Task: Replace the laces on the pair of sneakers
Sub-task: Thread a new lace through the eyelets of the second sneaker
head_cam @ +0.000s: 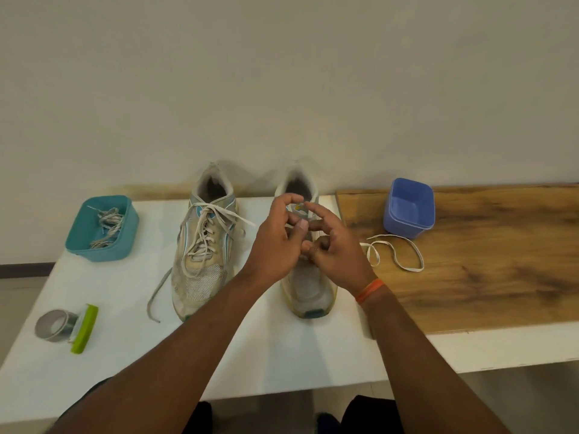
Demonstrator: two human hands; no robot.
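Observation:
Two worn white sneakers stand toe-toward-me on the white table. The left sneaker (203, 245) is laced with a white lace whose ends trail loose. Both my hands work over the tongue of the right sneaker (308, 292). My left hand (275, 242) has curled fingers pinching at the lace near the eyelets. My right hand (336, 252) pinches the white lace (394, 255), which trails off to the right in loops across the wooden board. What lies between the fingers is mostly hidden.
A teal tub (101, 228) at the back left holds old grey laces. A blue tub (409, 208) stands on the wooden board (485, 261) at the right. A roll of grey tape (53, 325) and a green-handled tool (83, 328) lie front left.

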